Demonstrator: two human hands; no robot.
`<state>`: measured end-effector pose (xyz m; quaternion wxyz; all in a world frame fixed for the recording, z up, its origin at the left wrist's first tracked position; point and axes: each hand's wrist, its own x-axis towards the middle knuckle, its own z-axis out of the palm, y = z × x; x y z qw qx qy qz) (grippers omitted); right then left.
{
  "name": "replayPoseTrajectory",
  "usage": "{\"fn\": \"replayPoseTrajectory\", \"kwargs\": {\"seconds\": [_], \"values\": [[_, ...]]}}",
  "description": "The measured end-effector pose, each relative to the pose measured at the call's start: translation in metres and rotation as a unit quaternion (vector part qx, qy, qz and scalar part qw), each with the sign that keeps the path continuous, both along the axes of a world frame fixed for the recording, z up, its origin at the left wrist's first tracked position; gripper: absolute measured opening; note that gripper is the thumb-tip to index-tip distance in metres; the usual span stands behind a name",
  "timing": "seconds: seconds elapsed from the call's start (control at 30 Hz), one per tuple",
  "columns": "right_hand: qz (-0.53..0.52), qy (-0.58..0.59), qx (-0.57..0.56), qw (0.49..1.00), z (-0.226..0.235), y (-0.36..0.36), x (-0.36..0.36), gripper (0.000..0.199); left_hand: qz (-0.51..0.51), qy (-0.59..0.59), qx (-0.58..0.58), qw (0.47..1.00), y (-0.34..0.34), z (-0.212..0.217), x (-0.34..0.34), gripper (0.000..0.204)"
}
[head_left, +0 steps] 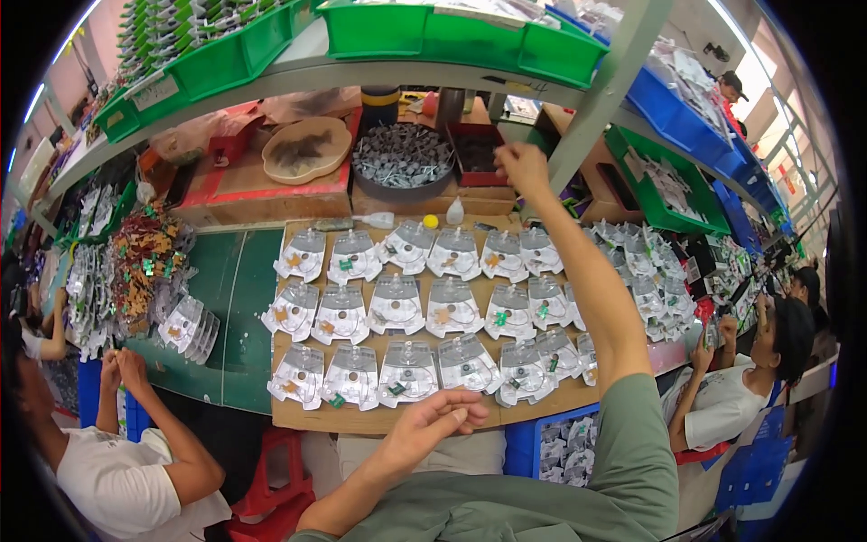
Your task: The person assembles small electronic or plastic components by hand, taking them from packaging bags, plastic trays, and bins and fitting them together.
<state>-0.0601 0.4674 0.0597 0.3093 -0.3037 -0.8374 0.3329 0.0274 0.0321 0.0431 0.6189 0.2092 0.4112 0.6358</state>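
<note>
My right hand [521, 168] reaches far forward to a dark red tray [476, 152] beside a round black bowl of small grey parts [402, 159]; its fingers are pinched together, and I cannot tell if they hold a part. My left hand [440, 417] rests palm up, fingers loosely curled and empty, at the near edge of a brown board [379, 419]. Three rows of clear plastic blister packs [395, 304] with small coloured items lie on the board.
Green bins [470, 36] and blue bins [677, 108] line a slanted shelf above. A tan dish [305, 149] sits at the back left. A person in white [117, 470] sits at left, another [750, 379] at right. More blister packs [650, 280] pile at right.
</note>
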Motion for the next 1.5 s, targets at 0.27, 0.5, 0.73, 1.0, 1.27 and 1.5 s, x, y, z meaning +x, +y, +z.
{"fn": "replayPoseTrajectory", "kwargs": {"seconds": [0.27,0.5,0.73,1.0,1.27,1.5], "values": [[0.104,-0.069,-0.002,0.992,0.001,-0.011,0.058,0.026,0.149,0.176,-0.136,0.963,-0.054,-0.008,-0.020,0.034],[0.112,-0.159,0.011,0.981,0.000,-0.175,0.258,0.022,0.246,0.331,-0.223,0.883,-0.057,-0.028,-0.025,0.044],[-0.058,-0.153,-0.003,0.987,-0.045,-0.237,0.335,0.036,0.163,0.399,-0.243,0.869,-0.034,-0.050,-0.028,0.045],[-0.108,-0.054,-0.039,0.992,-0.082,-0.251,0.303,0.028,0.178,0.388,-0.253,0.868,-0.040,-0.060,-0.044,0.037],[-0.164,0.066,-0.017,0.984,-0.092,-0.254,0.314,0.016,0.176,0.438,-0.217,0.855,-0.034,-0.069,-0.057,0.030],[-0.320,0.154,-0.051,0.933,-0.089,-0.328,0.410,0.011,0.195,0.475,-0.177,0.840,-0.029,-0.010,-0.020,0.027]]}}
